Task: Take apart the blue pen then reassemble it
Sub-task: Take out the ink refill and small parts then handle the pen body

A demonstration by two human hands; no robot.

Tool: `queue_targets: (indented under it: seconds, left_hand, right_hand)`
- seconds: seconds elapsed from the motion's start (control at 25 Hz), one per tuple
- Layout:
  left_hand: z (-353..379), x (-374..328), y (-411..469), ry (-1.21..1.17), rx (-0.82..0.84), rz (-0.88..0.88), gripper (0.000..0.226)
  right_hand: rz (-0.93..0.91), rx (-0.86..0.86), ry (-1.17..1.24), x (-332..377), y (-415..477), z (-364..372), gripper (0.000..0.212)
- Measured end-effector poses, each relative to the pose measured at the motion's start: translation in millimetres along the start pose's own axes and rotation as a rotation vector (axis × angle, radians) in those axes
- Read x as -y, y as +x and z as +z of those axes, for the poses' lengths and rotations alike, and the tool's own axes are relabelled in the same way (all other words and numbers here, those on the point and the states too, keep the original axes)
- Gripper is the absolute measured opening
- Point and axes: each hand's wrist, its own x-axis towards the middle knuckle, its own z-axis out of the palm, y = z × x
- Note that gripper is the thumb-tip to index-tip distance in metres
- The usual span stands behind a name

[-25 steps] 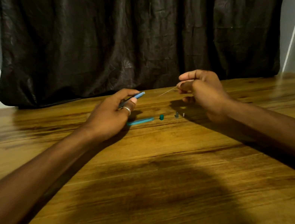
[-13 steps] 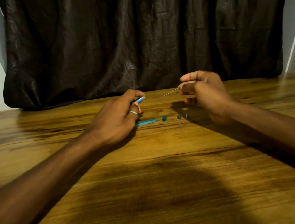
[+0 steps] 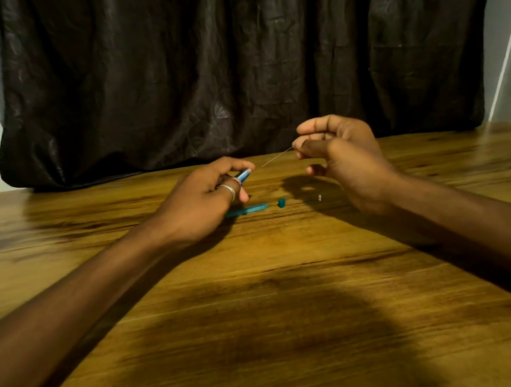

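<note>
Head view: L hand (image 3: pixel 200 199) grip clamped on barrel (image 3: pixel 244 175), R hand (image 3: pixel 339 151) pinching refill (image 3: pixel 276 156) — both above bench (image 3: pixel 265 294), cap (image 3: pixel 247 210) lying below. Likely reassembly; next needs refill tip lined w/ barrel opening.

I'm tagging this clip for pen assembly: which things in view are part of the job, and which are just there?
Part of the job:
- blue barrel in the left hand
- thin refill pinched by the right hand
- teal cap, small teal piece and tiny metal piece lying on the table

Just there:
- dark curtain
- ring
</note>
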Motion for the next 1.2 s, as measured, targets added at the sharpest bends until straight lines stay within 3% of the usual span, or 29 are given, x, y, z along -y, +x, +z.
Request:
queue_targets:
  seconds: [1.2]
  left_hand:
    - [9,-10,-6,-0.171,0.025,-0.049,0.032]
  right_hand:
    - [-0.058,-0.007,-0.037,-3,-4,10,0.019]
